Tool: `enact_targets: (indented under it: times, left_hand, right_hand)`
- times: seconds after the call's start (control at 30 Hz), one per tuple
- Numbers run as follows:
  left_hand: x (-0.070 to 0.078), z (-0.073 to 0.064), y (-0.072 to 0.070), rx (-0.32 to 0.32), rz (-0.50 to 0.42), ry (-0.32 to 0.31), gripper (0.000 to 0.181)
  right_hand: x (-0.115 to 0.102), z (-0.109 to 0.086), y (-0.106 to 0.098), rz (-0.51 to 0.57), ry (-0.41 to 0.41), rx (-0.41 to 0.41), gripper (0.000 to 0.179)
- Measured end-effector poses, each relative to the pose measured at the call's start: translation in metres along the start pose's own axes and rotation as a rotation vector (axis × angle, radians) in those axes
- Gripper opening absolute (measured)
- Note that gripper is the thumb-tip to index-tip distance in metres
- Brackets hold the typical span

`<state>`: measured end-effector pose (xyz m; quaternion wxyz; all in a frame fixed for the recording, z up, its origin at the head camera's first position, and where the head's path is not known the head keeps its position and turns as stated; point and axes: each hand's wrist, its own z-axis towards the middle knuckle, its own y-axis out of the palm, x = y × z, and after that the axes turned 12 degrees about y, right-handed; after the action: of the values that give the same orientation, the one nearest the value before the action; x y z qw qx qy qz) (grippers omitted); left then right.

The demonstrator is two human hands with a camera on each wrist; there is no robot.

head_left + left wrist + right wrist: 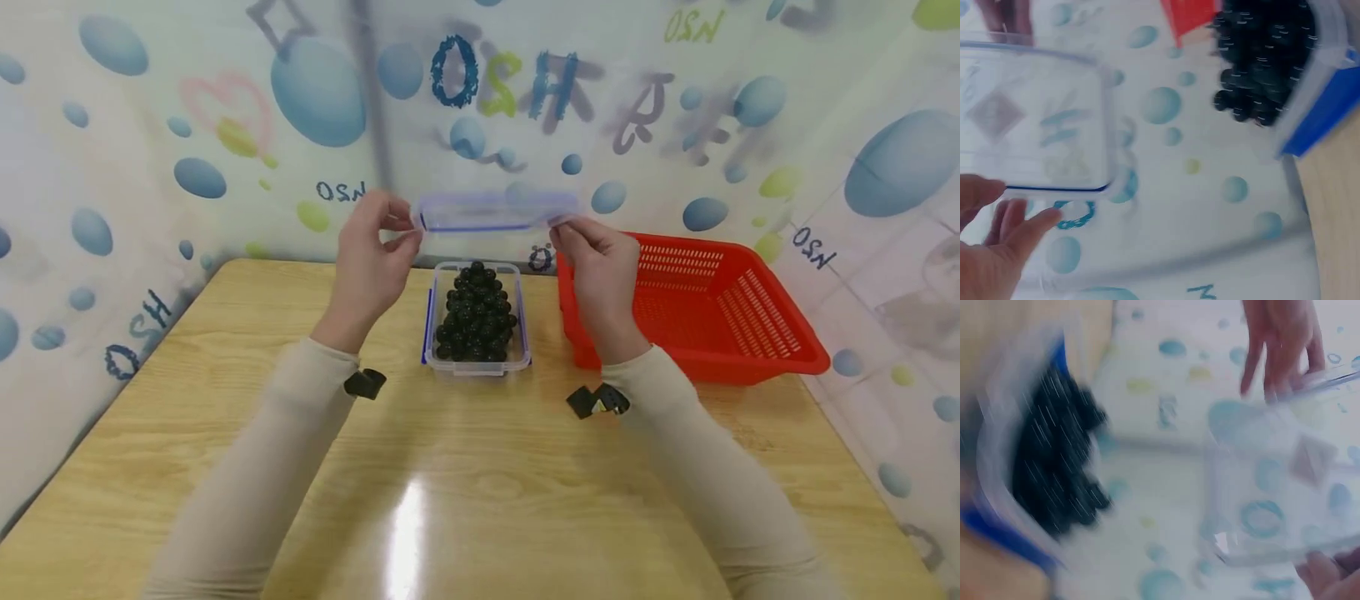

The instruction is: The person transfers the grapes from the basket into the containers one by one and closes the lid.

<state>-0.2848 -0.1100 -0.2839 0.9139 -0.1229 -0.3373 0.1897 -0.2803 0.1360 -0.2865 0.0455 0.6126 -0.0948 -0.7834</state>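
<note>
A clear lid point(498, 212) with a blue seal line is held up behind and above a clear plastic container point(522, 350), tilted up off the table. My left hand point(375, 254) pinches its left end. My right hand point(600, 271) pinches its right end between thumb and fingers. Below the lid, the container stands on the table, heaped above its rim with dark round grapes point(477, 317). Blue side flaps point(1322, 112) hang open on the container. The right wrist view blurs the grapes point(1054, 456) and the lid point(1260, 487).
A red plastic basket point(780, 304) with slotted walls stands right of the container, partly behind my right hand. The wooden table point(480, 467) extends towards me. A patterned cloth point(480, 125) hangs behind the table.
</note>
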Motion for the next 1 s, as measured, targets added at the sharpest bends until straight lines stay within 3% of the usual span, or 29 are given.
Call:
enact_targets:
  times: [0.1,0.2,0.27,0.4,0.5,0.53,0.63,0.7,1.0]
  left_hand:
    - [-0.01,-0.012,0.017,0.075,-0.009,0.038,0.009]
    - [-0.023,-0.025,0.03,0.089,-0.072,-0.063,0.009]
    - [-0.033,-0.034,0.034,0.055,-0.145,-0.152,0.01]
    - [-0.051,-0.048,0.034,0.014,-0.496,-0.314,0.032]
    - [-0.063,-0.053,0.035,-0.021,-0.6,-0.381,0.042]
    - [-0.068,-0.054,0.036,-0.046,-0.591,-0.392,0.044]
    - [-0.079,-0.059,0.039,-0.145,-0.437,-0.407,0.049]
    - [-0.084,-0.06,0.042,-0.19,-0.394,-0.422,0.053]
    - [-0.088,-0.05,0.051,-0.279,-0.258,-0.422,0.056]
  right_hand:
    - [0.018,-0.011,0.002,0.13,0.051,0.016,0.032]
    - [0.037,-0.015,-0.001,0.226,0.168,0.01,0.036]
    - [0.048,-0.016,-0.005,0.217,0.245,0.006,0.035]
    - [0.066,-0.018,-0.009,0.042,0.327,-0.007,0.033]
    - [0.079,-0.018,-0.006,-0.193,0.317,-0.018,0.036]
    - [0.083,-0.018,-0.004,-0.264,0.313,-0.017,0.037]
    - [0.094,-0.016,0.003,-0.44,0.309,-0.026,0.042]
    - [0.101,-0.015,0.007,-0.505,0.317,-0.024,0.044]
    - [0.112,-0.005,0.01,-0.539,0.363,0.038,0.045]
